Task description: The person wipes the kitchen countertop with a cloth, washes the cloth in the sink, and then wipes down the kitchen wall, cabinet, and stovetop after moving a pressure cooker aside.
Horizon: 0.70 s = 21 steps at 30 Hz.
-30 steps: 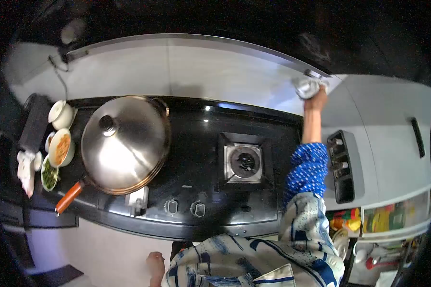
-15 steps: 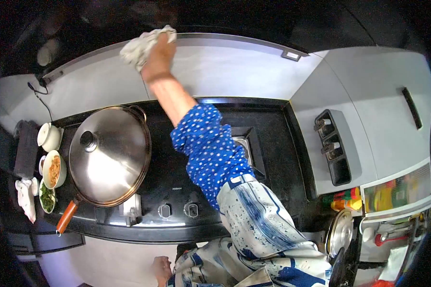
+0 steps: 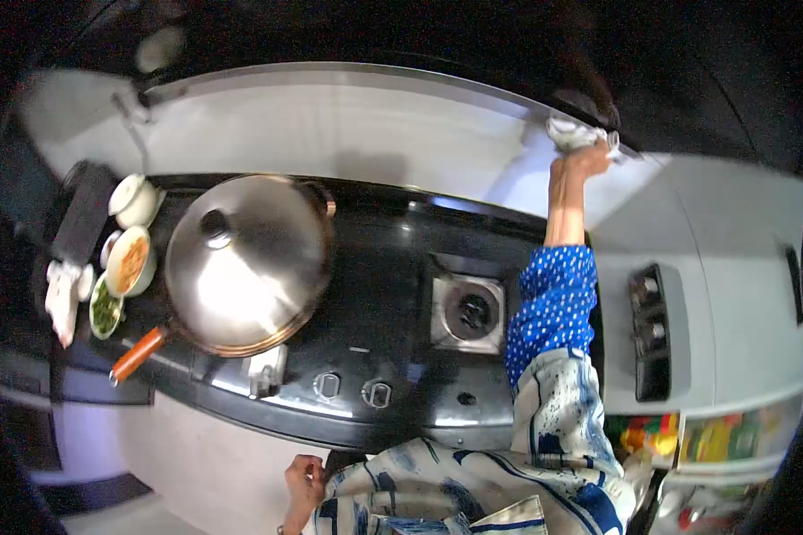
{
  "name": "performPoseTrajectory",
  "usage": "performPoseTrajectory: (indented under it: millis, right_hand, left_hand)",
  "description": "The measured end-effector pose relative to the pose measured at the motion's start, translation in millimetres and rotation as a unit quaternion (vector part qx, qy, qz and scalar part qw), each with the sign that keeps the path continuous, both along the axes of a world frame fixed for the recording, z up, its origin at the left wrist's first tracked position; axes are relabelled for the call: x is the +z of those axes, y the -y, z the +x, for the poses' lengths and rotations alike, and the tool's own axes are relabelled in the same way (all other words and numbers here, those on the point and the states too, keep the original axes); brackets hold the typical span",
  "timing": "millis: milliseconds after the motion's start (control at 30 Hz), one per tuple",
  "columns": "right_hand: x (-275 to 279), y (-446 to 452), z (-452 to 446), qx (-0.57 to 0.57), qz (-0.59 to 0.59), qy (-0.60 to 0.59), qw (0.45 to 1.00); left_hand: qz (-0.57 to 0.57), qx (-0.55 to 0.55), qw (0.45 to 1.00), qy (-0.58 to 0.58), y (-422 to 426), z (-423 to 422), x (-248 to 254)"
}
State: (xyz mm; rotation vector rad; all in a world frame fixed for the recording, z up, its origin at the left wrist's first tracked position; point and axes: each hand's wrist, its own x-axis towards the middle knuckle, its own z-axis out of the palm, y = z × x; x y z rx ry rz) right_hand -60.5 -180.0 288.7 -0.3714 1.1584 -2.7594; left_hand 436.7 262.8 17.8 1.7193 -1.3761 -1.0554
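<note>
My right hand (image 3: 587,160) is closed around a crumpled white cloth (image 3: 573,134). The arm reaches far forward, and the cloth presses at the right end of the metal strip (image 3: 357,69) along the edge of the dark glossy panel (image 3: 375,31). Low in the view, by the front of the counter, my left hand (image 3: 304,486) hangs with its fingers curled in and no object visible in them. A wok with a domed steel lid (image 3: 259,290) and an orange-brown handle (image 3: 139,354) stands on the hob, left of my right arm.
A bare gas burner (image 3: 469,312) lies beside my right sleeve. Left of the wok are a white lidded pot (image 3: 135,201), a bowl of orange-brown food (image 3: 132,261) and a dish of chopped greens (image 3: 105,309). A grey holder (image 3: 653,334) hangs on the right wall.
My right hand has swept from left to right along the strip with the white cloth. The burner has come out from behind my arm. My left hand stays low, and the view has shifted slightly.
</note>
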Motion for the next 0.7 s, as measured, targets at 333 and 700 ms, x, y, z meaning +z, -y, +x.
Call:
performPoseTrajectory:
  millis: [333,700]
  right_hand:
    - [-85,95,208,-0.221,0.332,-0.622,0.674]
    - [-61,166,448,-0.182,0.041,-0.827,0.530]
  left_hand:
    - [0.136,0.130,0.980,0.063,-48,49,-43]
    - [0.295,0.138,0.945,-0.022,-77,63,-65]
